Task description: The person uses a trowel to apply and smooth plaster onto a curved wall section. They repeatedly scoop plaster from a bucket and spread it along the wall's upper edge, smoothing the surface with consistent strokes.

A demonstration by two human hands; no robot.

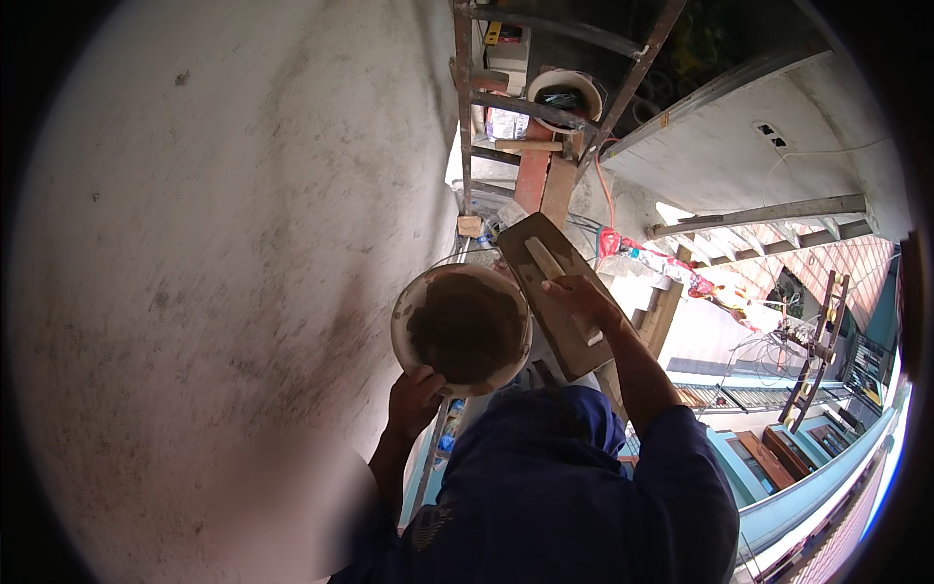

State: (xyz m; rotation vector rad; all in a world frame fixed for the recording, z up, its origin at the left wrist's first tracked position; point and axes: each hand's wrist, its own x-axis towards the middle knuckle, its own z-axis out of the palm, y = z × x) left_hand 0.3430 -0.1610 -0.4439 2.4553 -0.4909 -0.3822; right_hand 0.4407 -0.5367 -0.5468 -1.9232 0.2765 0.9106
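Note:
My left hand (416, 397) is closed on the near rim of a round, pale bucket (403, 316). Dark brown, wet-looking residue coats the inside of the bucket, and its depth is hard to make out in the shade. Just right of the bucket, my right hand (586, 304) is wrapped round the handle of a long rectangular plastering float (547, 316). The float is tilted, with its handle side up and its board stained brown. Its far left edge comes close to the bucket's rim; whether they touch I cannot tell.
A stained, pale plaster wall (224, 243) fills the left side. Ahead stands a metal ladder-like frame (465, 117), with another bucket (586, 92) and reddish planks (532, 180) by it. Wrapped cables (696, 282) run at right, near a wooden ladder (817, 350).

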